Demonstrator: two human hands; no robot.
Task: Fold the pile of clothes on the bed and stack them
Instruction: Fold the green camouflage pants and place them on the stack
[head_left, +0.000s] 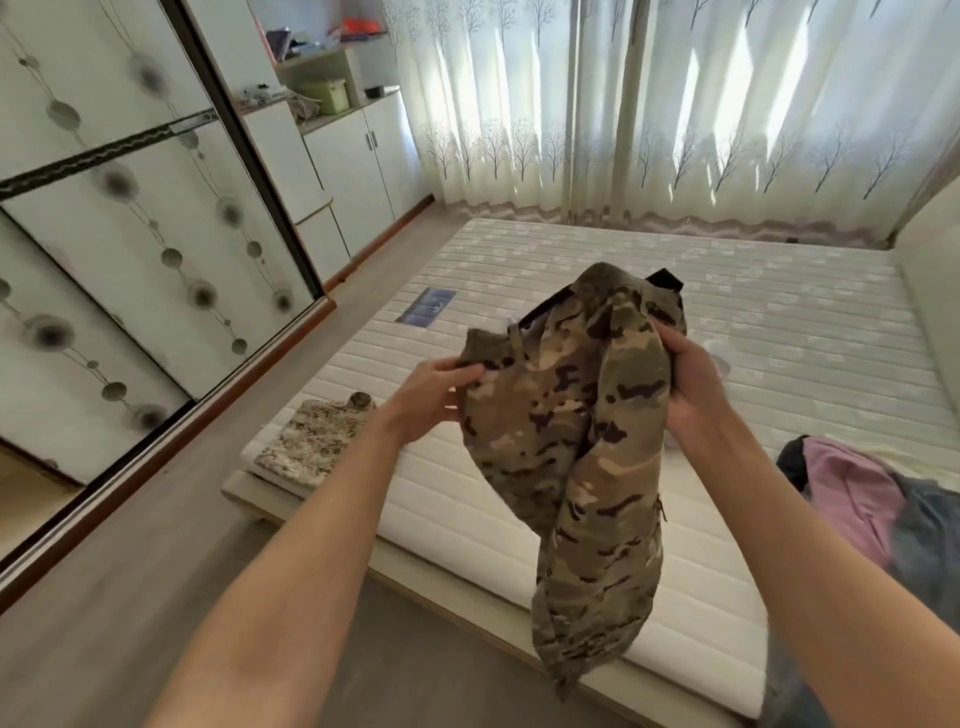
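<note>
A camouflage garment (582, 441) hangs in the air over the near edge of the bed (779, 332), its lower part drooping past the mattress rim. My left hand (434, 395) pinches its left upper edge. My right hand (693, 387) grips a bunched fold on its right side. A folded, paler camouflage piece (311, 441) lies flat on the near left corner of the mattress. At the right edge of the bed sits a pile of clothes (878, 514), pink and grey-blue, partly cut off by the frame.
A sliding wardrobe (130, 234) with patterned glass doors lines the left wall, with a strip of grey floor (156, 545) between it and the bed. White cabinets (358, 166) stand at the back left. Tree-print curtains (675, 104) cover the far wall. A blue label (426, 306) marks the mattress.
</note>
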